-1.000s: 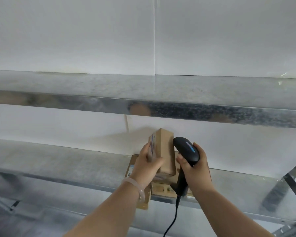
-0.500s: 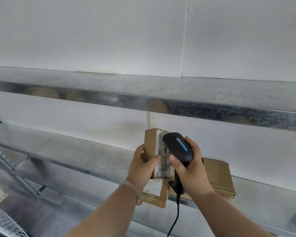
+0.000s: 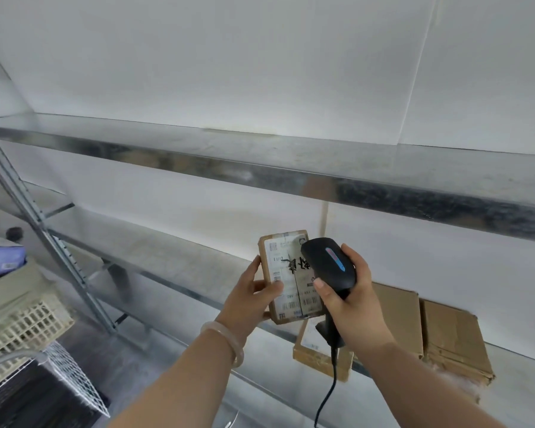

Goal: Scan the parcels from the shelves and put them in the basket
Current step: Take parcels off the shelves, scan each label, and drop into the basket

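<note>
Left hand (image 3: 247, 301): grip pinching the small cardboard parcel (image 3: 283, 264) by its left edge; thumb across the label (image 3: 291, 291)
Right hand (image 3: 352, 307): grip wrapped round the barcode scanner (image 3: 328, 264); head overlapping the label
Handling: judged light, stiff; take by long edges
Shelf (image 3: 179, 267): further cartons (image 3: 454, 338) behind

Brown parcel (image 3: 286, 278), white label; black scanner (image 3: 329, 264), blue stripe; cream lattice basket (image 3: 28, 322).
</note>
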Available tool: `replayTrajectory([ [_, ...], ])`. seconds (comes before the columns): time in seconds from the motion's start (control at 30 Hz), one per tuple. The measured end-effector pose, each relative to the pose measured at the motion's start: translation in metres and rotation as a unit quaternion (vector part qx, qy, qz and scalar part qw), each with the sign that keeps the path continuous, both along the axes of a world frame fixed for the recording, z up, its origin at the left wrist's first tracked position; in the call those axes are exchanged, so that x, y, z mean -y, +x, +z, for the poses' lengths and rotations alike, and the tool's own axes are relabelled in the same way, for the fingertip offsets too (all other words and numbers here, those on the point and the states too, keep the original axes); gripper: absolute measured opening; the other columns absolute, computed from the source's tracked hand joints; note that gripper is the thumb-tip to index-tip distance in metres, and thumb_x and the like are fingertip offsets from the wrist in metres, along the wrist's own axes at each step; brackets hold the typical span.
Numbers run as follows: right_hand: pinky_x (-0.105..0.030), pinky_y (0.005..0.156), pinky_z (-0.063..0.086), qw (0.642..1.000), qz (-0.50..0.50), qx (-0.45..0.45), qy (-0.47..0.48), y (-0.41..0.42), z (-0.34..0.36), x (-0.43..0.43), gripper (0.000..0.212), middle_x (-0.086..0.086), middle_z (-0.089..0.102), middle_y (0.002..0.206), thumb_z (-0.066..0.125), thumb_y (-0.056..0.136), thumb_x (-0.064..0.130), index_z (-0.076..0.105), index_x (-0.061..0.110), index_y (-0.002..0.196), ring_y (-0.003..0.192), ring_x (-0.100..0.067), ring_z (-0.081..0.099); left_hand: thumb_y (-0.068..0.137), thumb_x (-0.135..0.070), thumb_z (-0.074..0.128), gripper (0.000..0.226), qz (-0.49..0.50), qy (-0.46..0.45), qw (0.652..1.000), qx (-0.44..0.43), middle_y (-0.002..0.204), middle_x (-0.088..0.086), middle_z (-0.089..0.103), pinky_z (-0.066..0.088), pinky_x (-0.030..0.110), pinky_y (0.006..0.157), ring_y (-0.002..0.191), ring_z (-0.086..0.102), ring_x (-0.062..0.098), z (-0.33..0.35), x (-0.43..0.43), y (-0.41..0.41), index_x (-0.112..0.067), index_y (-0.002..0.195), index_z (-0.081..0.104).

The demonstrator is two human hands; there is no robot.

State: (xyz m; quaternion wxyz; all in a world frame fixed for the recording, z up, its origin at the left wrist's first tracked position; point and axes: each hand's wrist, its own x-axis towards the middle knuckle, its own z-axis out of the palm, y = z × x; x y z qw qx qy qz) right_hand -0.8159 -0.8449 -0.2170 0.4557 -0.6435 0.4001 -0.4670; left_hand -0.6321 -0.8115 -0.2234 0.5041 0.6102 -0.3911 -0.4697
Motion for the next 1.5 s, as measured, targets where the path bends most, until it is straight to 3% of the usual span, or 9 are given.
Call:
replayTrajectory([
  [0.07,-0.008,0.073,0.050,1.000,0.005,-0.007,-0.014,0.009,0.004,-0.003,0.065,0.039,0.052,0.107,0.067,0.088,0.015,0.030,0.048,0.130,0.104,0.015,0.053,0.097,-0.015,0.061,0.055,0.024,-0.003,0.999,-0.027,0.116,0.002,0.069,0.058,0.053,0.086,0.113,0.063,0.029,0.003,-0.005,0.016,-0.048,0.135,0.039],
  [0.23,-0.021,0.082,0.054,0.995,0.050,-0.081,-0.037,0.027,0.009,-0.015,0.065,0.034,0.054,0.109,0.072,0.085,0.022,0.033,0.059,0.122,0.099,-0.004,0.063,0.094,-0.009,0.064,0.076,0.091,-0.003,0.994,-0.069,0.118,0.004,0.067,0.059,0.055,0.081,0.113,0.063,0.032,0.010,-0.020,0.058,-0.054,0.142,0.025],
  [0.43,-0.009,0.073,0.046,0.975,0.121,-0.172,-0.072,0.051,0.021,-0.033,0.058,0.038,0.056,0.104,0.077,0.077,0.022,0.047,0.053,0.117,0.095,0.007,0.059,0.092,-0.007,0.066,0.081,0.155,-0.014,0.985,-0.076,0.119,0.008,0.066,0.062,0.050,0.076,0.111,0.064,0.030,0.016,-0.034,0.096,-0.051,0.147,0.024],
  [0.57,-0.007,0.067,0.045,0.962,0.153,-0.207,-0.089,0.070,0.027,-0.044,0.053,0.042,0.053,0.103,0.075,0.078,0.027,0.046,0.057,0.110,0.092,0.009,0.058,0.091,-0.006,0.067,0.084,0.181,-0.013,0.980,-0.083,0.119,0.008,0.068,0.060,0.056,0.079,0.112,0.064,0.033,0.011,-0.044,0.116,-0.052,0.147,0.024],
  [0.77,-0.015,0.061,0.049,0.962,0.159,-0.206,-0.088,0.095,0.031,-0.050,0.050,0.036,0.058,0.099,0.073,0.078,0.027,0.047,0.054,0.111,0.071,0.001,0.063,0.091,-0.005,0.068,0.084,0.215,-0.010,0.973,-0.080,0.117,0.005,0.068,0.058,0.059,0.080,0.110,0.066,0.030,0.006,-0.058,0.142,-0.053,0.146,0.026],
  [0.93,-0.011,0.060,0.048,0.957,0.167,-0.220,-0.084,0.118,0.034,-0.055,0.047,0.041,0.055,0.095,0.074,0.078,0.029,0.047,0.050,0.111,0.065,0.007,0.061,0.092,-0.004,0.066,0.082,0.235,-0.007,0.968,-0.092,0.116,0.007,0.068,0.058,0.059,0.079,0.106,0.067,0.030,0.005,-0.068,0.163,-0.053,0.144,0.027],
  [1.23,-0.010,0.057,0.045,0.956,0.185,-0.219,-0.067,0.182,0.029,-0.063,0.048,0.034,0.062,0.086,0.074,0.079,0.030,0.047,0.047,0.114,0.066,0.003,0.063,0.091,-0.004,0.066,0.086,0.251,-0.001,0.962,-0.104,0.115,0.007,0.069,0.058,0.060,0.081,0.108,0.067,0.031,-0.001,-0.089,0.222,-0.052,0.148,0.022],
  [1.37,-0.005,0.069,0.044,0.958,0.191,-0.197,-0.089,0.230,0.024,-0.070,0.054,0.040,0.056,0.100,0.075,0.079,0.029,0.044,0.050,0.118,0.088,0.008,0.060,0.091,-0.007,0.068,0.085,0.263,-0.002,0.959,-0.103,0.114,0.006,0.071,0.059,0.059,0.080,0.108,0.067,0.031,-0.002,-0.108,0.264,-0.053,0.148,0.024],
  [1.5,-0.008,0.063,0.046,0.962,0.202,-0.168,-0.069,0.296,0.019,-0.081,0.056,0.036,0.060,0.092,0.075,0.081,0.029,0.040,0.058,0.114,0.076,0.005,0.062,0.091,-0.008,0.068,0.081,0.288,-0.015,0.952,-0.105,0.107,0.005,0.074,0.060,0.056,0.077,0.102,0.070,0.029,0.002,-0.143,0.318,-0.051,0.147,0.028],
])
